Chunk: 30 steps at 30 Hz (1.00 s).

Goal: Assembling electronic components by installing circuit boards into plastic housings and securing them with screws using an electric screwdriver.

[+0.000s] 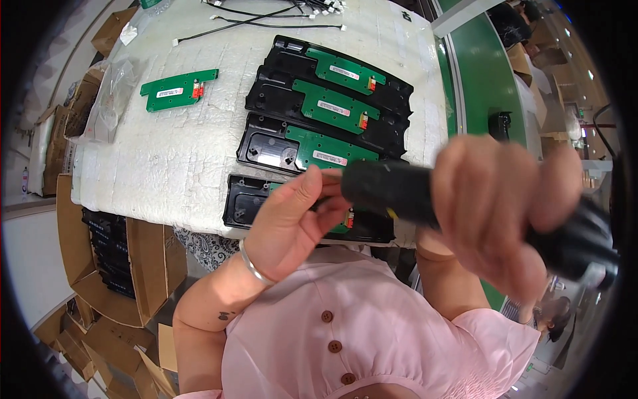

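My right hand (498, 206), blurred by motion, is wrapped round a black electric screwdriver (392, 193) held almost level above the table's right front. My left hand (292, 213), with a silver bangle at the wrist, has curled fingers at the tool's left end. Whatever those fingers pinch is hidden. Below both hands lies the nearest black plastic housing (242, 203), its green circuit board mostly covered by the left hand. Behind it are more black housings in a row, each carrying a green circuit board (335, 110) with a white label and a red-and-white component.
A loose green circuit board (176, 92) lies on the white foam-covered table (179, 153) at left. Black cables with white plugs (266, 20) are piled at the back. An open cardboard box (149, 266) holding black parts stands at the lower left. Green surfacing (475, 66) runs along the right.
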Each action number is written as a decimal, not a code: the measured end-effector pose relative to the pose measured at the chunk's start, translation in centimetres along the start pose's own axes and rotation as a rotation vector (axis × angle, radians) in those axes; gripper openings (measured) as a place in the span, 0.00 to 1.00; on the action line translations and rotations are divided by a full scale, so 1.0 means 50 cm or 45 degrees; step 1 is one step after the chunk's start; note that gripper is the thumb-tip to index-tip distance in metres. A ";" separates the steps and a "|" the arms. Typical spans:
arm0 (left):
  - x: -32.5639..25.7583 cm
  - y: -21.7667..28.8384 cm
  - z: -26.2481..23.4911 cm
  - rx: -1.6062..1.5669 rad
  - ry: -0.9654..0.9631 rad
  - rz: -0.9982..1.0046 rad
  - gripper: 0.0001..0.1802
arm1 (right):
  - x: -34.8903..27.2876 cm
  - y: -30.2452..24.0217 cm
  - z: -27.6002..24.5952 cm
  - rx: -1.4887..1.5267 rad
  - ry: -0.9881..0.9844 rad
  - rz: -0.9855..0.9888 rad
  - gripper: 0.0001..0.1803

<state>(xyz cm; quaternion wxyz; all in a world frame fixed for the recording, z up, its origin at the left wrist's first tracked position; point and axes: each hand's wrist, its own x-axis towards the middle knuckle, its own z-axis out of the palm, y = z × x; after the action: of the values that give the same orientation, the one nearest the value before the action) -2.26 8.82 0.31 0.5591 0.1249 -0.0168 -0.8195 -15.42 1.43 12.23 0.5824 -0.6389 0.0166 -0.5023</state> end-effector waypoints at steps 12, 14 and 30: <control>-0.033 -0.018 0.011 0.313 0.245 -0.257 0.15 | 0.022 0.138 -0.078 -0.311 0.276 0.239 0.10; -0.035 -0.019 0.009 0.296 0.203 -0.257 0.14 | 0.024 0.142 -0.080 -0.312 0.278 0.256 0.10; -0.029 -0.016 0.005 0.217 0.290 -0.074 0.10 | 0.038 0.156 -0.079 -0.351 0.158 0.271 0.06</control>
<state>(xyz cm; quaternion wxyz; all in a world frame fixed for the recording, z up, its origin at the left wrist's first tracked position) -2.53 10.40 0.69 0.5207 0.2646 -0.0190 -0.8115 -12.70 -5.11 6.75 0.5369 -0.6751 0.1888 -0.4694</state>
